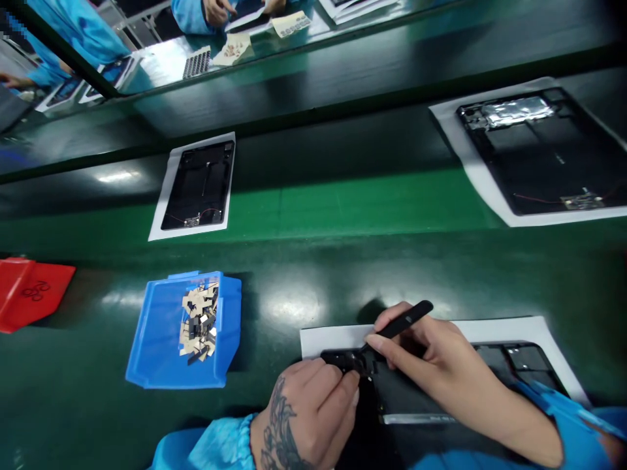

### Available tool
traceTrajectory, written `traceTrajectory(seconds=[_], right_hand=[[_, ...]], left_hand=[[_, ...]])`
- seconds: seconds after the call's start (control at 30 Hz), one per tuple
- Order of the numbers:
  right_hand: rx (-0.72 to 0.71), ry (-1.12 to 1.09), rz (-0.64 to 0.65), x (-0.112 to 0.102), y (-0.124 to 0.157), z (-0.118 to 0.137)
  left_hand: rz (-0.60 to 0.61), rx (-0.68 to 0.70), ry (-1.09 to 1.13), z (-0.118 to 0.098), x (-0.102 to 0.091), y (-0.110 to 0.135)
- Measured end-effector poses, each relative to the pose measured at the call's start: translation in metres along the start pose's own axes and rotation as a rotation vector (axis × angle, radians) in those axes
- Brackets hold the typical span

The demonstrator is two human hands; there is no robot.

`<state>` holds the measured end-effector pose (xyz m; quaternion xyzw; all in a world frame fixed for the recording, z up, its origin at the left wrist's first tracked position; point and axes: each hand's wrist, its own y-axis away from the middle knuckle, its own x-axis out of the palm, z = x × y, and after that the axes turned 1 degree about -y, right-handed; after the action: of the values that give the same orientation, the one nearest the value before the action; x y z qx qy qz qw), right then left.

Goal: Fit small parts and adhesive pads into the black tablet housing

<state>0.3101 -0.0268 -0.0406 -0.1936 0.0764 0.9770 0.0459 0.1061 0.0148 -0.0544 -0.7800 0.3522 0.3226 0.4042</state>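
My right hand (431, 365) is shut on a slim black plastic pry tool (406, 320), its tip pressed to a small black component (347, 360). That component sits at the edge of a black tablet housing (421, 405), and my left hand (306, 418) grips it from the near side with curled fingers. The housing lies on a white paper sheet (504, 329), partly hidden by both hands. The tattooed back of my left hand faces up, and blue sleeves cover both wrists.
A blue plastic bin (157, 333) holds several tan-and-black pieces (198, 320) to my left, with a red tray (29, 294) beyond it. Open tablet housings (198, 186) (539, 150) lie on white sheets across the green belt (313, 209). A co-worker's hand (218, 10) shows at the top.
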Motion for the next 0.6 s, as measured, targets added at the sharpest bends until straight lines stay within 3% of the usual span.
traceTrajectory(seconds=[0.6], right_hand=[[-0.142, 0.028, -0.067, 0.0037, 0.0049, -0.0061]], left_hand=[[-0.009, -0.011, 0.028, -0.0009, -0.0017, -0.0006]])
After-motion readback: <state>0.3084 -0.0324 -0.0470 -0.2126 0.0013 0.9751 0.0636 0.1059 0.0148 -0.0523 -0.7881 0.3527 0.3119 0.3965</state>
